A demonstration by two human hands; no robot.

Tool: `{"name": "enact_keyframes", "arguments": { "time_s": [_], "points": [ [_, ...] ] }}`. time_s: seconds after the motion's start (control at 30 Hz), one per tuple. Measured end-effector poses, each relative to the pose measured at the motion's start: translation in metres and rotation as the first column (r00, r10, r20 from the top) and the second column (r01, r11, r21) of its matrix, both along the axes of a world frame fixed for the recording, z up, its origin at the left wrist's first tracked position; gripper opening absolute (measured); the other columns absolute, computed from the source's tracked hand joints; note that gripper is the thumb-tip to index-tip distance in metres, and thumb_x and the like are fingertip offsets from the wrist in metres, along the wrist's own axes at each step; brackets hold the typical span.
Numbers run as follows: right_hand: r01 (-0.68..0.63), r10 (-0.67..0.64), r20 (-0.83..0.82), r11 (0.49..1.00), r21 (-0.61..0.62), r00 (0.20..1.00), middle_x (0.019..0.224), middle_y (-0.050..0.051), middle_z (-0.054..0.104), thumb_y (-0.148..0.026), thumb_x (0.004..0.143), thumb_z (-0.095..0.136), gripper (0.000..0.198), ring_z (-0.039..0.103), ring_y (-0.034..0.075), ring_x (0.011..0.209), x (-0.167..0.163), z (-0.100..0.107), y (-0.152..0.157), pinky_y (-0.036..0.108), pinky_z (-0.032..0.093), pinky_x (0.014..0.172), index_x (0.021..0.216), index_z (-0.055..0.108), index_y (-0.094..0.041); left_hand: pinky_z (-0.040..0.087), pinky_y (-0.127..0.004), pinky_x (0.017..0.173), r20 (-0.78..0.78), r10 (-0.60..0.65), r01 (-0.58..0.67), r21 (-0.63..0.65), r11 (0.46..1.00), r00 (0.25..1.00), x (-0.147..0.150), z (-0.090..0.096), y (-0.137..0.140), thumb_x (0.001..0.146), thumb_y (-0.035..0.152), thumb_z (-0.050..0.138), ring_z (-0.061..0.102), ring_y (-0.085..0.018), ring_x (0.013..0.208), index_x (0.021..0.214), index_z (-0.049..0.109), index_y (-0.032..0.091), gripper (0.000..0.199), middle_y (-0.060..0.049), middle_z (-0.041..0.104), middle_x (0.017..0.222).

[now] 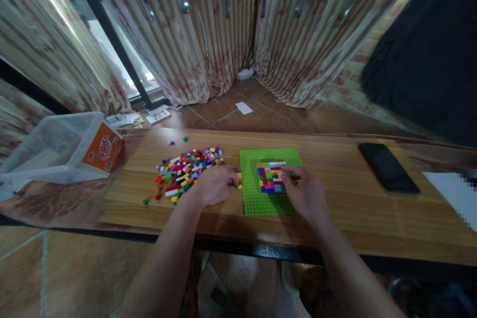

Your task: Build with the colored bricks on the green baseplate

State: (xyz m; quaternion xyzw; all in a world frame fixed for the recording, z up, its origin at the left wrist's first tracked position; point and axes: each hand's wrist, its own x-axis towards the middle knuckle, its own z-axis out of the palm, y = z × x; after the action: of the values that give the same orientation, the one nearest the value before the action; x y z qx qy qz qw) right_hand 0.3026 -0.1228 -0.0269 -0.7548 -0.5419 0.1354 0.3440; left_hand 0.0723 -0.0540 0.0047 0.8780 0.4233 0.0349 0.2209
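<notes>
A green studded baseplate (250, 198) lies on the wooden table, bearing a low rectangular build of colored toy bricks (271, 179). My right hand (307, 194) reaches over the right side of this build, thumb and fingers pinched at its top; what they hold is hidden. Left of the baseplate, my left hand (216, 184) has its fingers curled together at the edge of a loose pile of colored bricks (190, 166). A small dark green bit shows at its fingertips, too small to make out. A few loose bricks, some yellow, lie between this hand and the baseplate.
A clear plastic bin (55, 144) with an orange label stands at the left. On the table's right side lies a black phone (388, 166), with white paper (452, 194) beyond it. Stray bricks lie around the pile. Curtains (208, 35) hang behind the table (346, 208).
</notes>
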Motion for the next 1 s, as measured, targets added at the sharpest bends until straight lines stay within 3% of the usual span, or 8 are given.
{"name": "enact_keyframes", "arguments": {
  "time_s": [0.13,0.3,0.4,0.6,1.0],
  "points": [
    [-0.004,0.004,-0.002,1.000,-0.002,1.000,0.099,0.010,0.071,-0.027,0.082,0.053,0.027,0.064,0.020,0.081,-0.001,0.001,0.000,0.035,0.049,0.078,0.097,0.072,-0.016,0.040,-0.023,0.060,0.051,0.010,-0.008,-0.030,1.000,0.999,-0.001,0.004,0.000,0.070,0.011,0.056,0.058,-0.013,0.064,0.070,0.070,0.020,0.017,0.000,0.066,0.072],
    [0.002,-0.002,0.011,1.000,-0.022,1.000,0.098,0.009,0.070,-0.027,0.083,0.053,0.026,0.063,0.020,0.079,-0.001,0.002,-0.001,0.035,0.048,0.078,0.098,0.072,-0.017,0.040,-0.020,0.053,0.322,0.099,-0.011,-0.264,0.965,0.942,-0.001,0.004,-0.001,0.081,0.018,0.053,0.055,-0.009,0.052,0.081,0.069,0.017,0.016,0.003,0.062,0.062],
    [-0.005,0.006,0.024,1.000,-0.025,1.000,0.097,0.009,0.069,-0.027,0.084,0.052,0.026,0.062,0.020,0.079,-0.001,0.002,-0.001,0.035,0.048,0.077,0.099,0.072,-0.017,0.040,-0.019,0.056,0.427,0.097,0.008,-0.236,0.972,0.899,0.009,-0.003,-0.006,0.084,0.021,0.054,0.057,-0.010,0.058,0.085,0.069,0.017,0.016,0.002,0.065,0.069],
    [-0.025,0.025,0.024,1.000,0.007,0.999,0.097,0.009,0.069,-0.026,0.084,0.050,0.026,0.063,0.020,0.080,-0.001,0.001,-0.001,0.036,0.048,0.077,0.098,0.071,-0.017,0.040,-0.021,0.062,0.454,0.074,0.003,-0.166,0.986,0.888,0.039,-0.016,-0.016,0.083,0.016,0.054,0.056,-0.010,0.063,0.085,0.070,0.018,0.016,0.003,0.067,0.072],
    [-0.048,0.047,0.039,0.999,0.025,0.998,0.096,0.010,0.068,-0.025,0.084,0.049,0.028,0.062,0.021,0.082,-0.002,0.001,-0.002,0.036,0.048,0.077,0.100,0.070,-0.016,0.042,-0.022,0.061,0.517,0.228,-0.112,-0.246,0.963,0.825,0.054,-0.026,-0.018,0.077,0.013,0.058,0.059,-0.011,0.063,0.073,0.063,0.016,0.007,0.002,0.066,0.068]
  ]
}}
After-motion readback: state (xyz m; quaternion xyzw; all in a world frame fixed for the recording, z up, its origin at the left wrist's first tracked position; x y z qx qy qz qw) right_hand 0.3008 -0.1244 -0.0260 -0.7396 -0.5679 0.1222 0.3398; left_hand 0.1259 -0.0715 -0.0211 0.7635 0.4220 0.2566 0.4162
